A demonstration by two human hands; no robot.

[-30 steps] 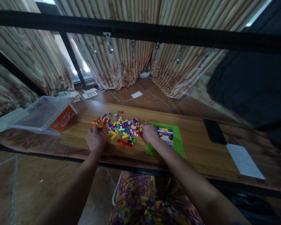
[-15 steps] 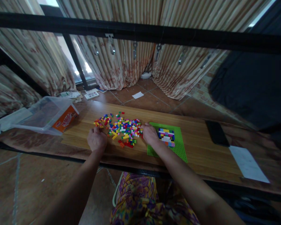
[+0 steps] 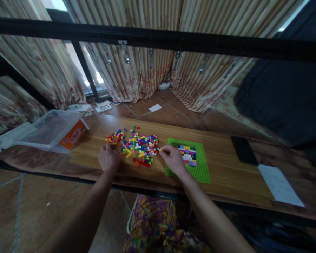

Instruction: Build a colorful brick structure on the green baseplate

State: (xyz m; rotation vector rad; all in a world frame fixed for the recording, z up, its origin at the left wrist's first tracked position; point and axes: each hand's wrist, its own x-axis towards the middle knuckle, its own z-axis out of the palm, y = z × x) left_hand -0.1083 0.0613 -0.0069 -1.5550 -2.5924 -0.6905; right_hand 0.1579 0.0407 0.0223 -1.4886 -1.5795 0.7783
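A loose pile of small multicoloured toy bricks [image 3: 140, 143] lies on the wooden tabletop. My right hand [image 3: 173, 159] is at the pile's right side, thumb and forefinger pinched on a tiny yellow brick [image 3: 160, 150]. Its wrist and palm hang over the left part of a green baseplate [image 3: 203, 165]. Rows of coloured bricks [image 3: 189, 155] are pressed onto that plate, partly behind my hand. At the pile's left edge, my left hand [image 3: 109, 158] rests on the table with curled fingers; whatever its fingertips hold, if anything, is hidden.
A clear plastic box [image 3: 51, 131] with an orange label stands at the table's left end. To the right lie a black phone [image 3: 244, 150] and a white sheet of paper [image 3: 280, 184]. A dark metal rail [image 3: 158, 38] crosses in front of the curtains.
My right hand has turned and drawn slightly back and to the right, and the yellow brick now shows between its fingertips. My left hand stays nearly still.
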